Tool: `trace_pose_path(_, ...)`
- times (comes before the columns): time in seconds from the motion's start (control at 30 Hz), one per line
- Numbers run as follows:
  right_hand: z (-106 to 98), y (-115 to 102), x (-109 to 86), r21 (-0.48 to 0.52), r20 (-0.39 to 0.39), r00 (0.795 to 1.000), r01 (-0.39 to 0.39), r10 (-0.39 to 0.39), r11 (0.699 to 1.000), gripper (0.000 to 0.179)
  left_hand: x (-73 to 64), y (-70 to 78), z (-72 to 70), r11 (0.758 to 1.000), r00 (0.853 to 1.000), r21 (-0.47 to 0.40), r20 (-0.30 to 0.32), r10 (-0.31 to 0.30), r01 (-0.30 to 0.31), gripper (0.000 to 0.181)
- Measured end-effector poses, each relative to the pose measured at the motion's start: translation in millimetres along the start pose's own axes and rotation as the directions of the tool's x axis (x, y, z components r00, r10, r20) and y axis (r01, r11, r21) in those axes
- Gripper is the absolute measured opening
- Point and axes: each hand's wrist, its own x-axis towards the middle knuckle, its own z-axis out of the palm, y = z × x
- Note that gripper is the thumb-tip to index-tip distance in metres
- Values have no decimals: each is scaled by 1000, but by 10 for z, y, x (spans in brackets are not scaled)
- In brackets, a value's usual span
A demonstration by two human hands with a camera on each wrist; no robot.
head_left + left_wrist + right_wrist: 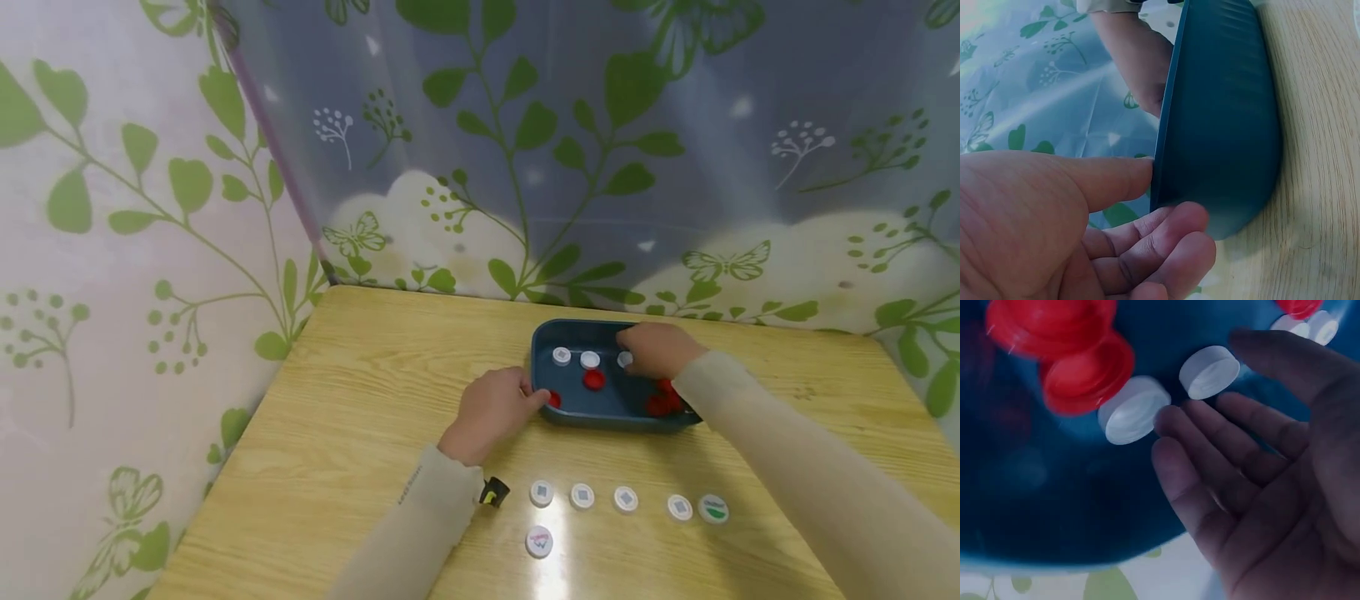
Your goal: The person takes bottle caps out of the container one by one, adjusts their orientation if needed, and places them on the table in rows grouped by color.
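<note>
In the head view, my left hand (pixel 491 408) grips the near left corner of a dark blue plastic tub (pixel 607 419). The left wrist view puts its thumb at the tub's rim and its curled fingers against the outer wall (pixel 1222 112). My right hand (pixel 662 350) reaches into the tub's right side. In the right wrist view its thumb stands apart from loosely bent fingers. A white bottle cap (pixel 1210 372) lies between thumb and fingers, not visibly pinched. Another white bottle cap (pixel 1134 411) is by the fingertips, beside red bottle caps (pixel 1088 375).
A row of white bottle caps (pixel 582 497) lies on the wooden table (pixel 360 400) in front of the tub, with one printed cap (pixel 539 542) nearer. A white cap with a green mark (pixel 713 508) ends the row. A leaf-patterned curtain (pixel 465 167) hangs behind.
</note>
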Motion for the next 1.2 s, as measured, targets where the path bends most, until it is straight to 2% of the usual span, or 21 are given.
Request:
trace_pose_path(0.13, 48, -17, 41, -20, 35, 999, -13, 14, 1000, 18, -18, -10, 14, 1000, 1000, -12, -2, -7, 7, 36)
trace_pose_path(0.3, 66, -103, 51, -87, 42, 999, 23, -20, 996, 19, -36, -19, 33, 1000, 1000, -25, 0, -8, 8, 36)
trace_pose_path(0.43, -12, -182, 13, 7, -6, 1000, 28, -28, 1000, 15, -47, -22, 47, 1000, 1000, -27, 5, -8, 8, 36)
trace_pose_path(0.57, -134, -339, -153, 167, -123, 992, 17, 4, 986, 19, -47, -22, 40, 999, 1000, -31, 14, -15, 15, 34)
trace_pose_path(0.67, -154, -566, -409, 237, -280, 960, 95, -26, 967, 17, -36, -29, 39, 998, 999, -40, 25, -42, 43, 36)
trace_pose_path(0.7, -145, -657, -519, 251, -332, 942, 134, -45, 959, 16, -36, -26, 36, 998, 998, -46, 28, -50, 51, 42)
trace_pose_path(0.8, -77, -934, -893, 233, -471, 873, 262, -127, 937, 12, -27, -25, 39, 997, 998, -44, 31, -62, 63, 60)
trace_pose_path(0.87, -16, -1092, -1137, 226, -511, 844, 316, -164, 922, 11, -19, -19, 36, 998, 998, -30, 28, -52, 53, 62)
trace_pose_path(0.93, 59, -1218, -1349, 241, -515, 836, 350, -187, 905, 18, -5, -14, 35, 999, 999, -17, 28, -43, 44, 63)
trace_pose_path(0.97, 104, -1262, -1437, 257, -504, 842, 359, -193, 897, 21, 3, -13, 34, 999, 999, -13, 30, -40, 40, 63)
trace_pose_path(1.0, 149, -1293, -1514, 282, -478, 856, 361, -196, 889, 22, 8, -12, 33, 999, 999, -11, 36, -38, 38, 64)
trace_pose_path(1.13, 359, -1330, -1686, 412, -303, 936, 296, -177, 862, 17, 10, -14, 24, 1000, 998, -14, 54, -23, 24, 62)
trace_pose_path(1.2, 477, -1328, -1683, 429, -252, 950, 280, -184, 859, 17, 4, -21, 16, 1000, 998, -10, 56, -9, 10, 60)
